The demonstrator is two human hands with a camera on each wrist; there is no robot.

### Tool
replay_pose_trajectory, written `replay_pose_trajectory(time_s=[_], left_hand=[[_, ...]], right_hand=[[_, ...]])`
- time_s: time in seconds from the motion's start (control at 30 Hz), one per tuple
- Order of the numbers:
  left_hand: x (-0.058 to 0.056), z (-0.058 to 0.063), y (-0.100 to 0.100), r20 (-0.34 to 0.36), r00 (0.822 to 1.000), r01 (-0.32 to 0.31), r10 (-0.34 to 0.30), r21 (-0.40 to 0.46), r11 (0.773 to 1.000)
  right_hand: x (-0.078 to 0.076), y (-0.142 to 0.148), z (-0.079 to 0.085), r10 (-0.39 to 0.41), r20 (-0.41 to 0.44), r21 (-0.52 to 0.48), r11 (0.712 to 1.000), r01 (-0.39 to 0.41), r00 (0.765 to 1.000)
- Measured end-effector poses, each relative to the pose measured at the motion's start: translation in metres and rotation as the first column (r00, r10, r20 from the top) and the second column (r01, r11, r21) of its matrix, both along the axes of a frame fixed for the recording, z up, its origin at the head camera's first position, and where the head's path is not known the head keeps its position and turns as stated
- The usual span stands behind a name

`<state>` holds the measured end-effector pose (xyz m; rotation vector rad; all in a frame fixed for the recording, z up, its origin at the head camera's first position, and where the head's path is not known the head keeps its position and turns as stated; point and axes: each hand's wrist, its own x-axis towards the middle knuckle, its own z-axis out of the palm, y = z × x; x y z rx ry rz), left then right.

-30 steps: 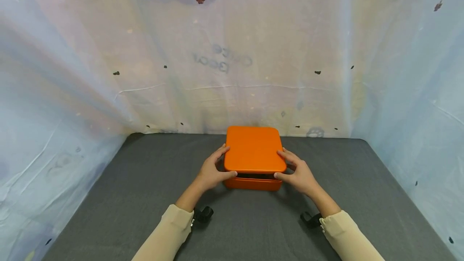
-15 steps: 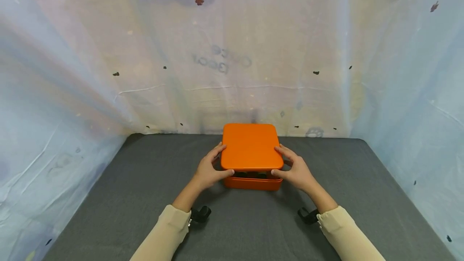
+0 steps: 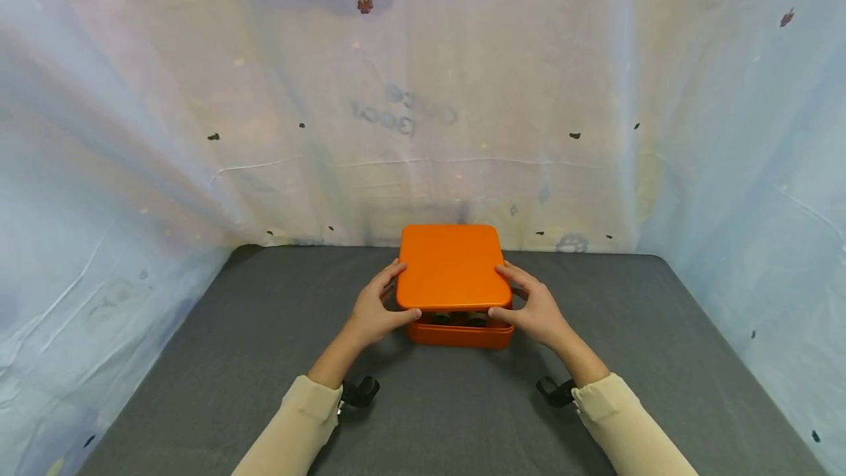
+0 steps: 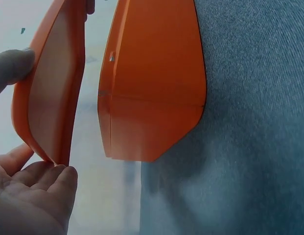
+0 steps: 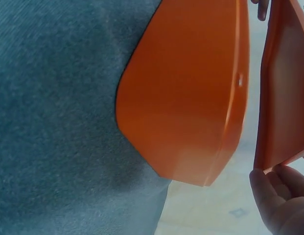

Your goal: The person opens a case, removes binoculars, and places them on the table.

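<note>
Head view: the left hand [image 3: 370, 314] and right hand [image 3: 538, 314] grip opposite edges of the lid [image 3: 452, 267], above the box [image 3: 459, 336] on the table [image 3: 463, 417]. Uneven pressure could tilt and drop the lid. Dark contents [image 3: 476, 321] show only here.

Left wrist view: lid and box stand apart.

Right wrist view: fingers [image 5: 262, 190] hold the lid's rim, underside exposed.

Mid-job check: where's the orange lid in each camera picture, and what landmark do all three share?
Head: orange lid, below centre, between left hand and right hand.
Left wrist: lid at upper left.
Right wrist: lid at upper right, cut by the edge.
Shared landmark: orange box; below the lid in head, rightward in left wrist, leftward in right wrist.
</note>
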<state>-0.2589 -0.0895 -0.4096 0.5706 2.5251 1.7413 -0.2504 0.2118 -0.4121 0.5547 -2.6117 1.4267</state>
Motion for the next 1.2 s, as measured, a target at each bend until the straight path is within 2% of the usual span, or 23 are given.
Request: replay_pose_trajectory(time_s=[0.17, 0.23, 0.73, 1.2], left_hand=[[-0.012, -0.021, -0.008, -0.049, 0.999, -0.018, 0.017, -0.008, 1.0], [-0.014, -0.023, -0.012, -0.054, 0.998, -0.024, 0.023, -0.014, 1.0], [-0.006, -0.016, -0.037, -0.082, 0.995, -0.063, 0.062, -0.01, 0.998], [0.001, -0.01, -0.058, -0.1, 0.99, -0.107, 0.102, -0.048, 0.993]], right_hand=[[-0.001, -0.004, 0.002, 0.017, 0.0, -0.007, 1.0, -0.017, 1.0], [-0.001, -0.006, 0.002, 0.018, 0.0, -0.006, 1.0, -0.018, 1.0], [-0.009, -0.03, 0.006, 0.059, -0.001, -0.055, 0.997, -0.059, 0.998], [-0.014, -0.051, 0.007, 0.09, -0.024, -0.054, 0.994, -0.092, 0.996]])
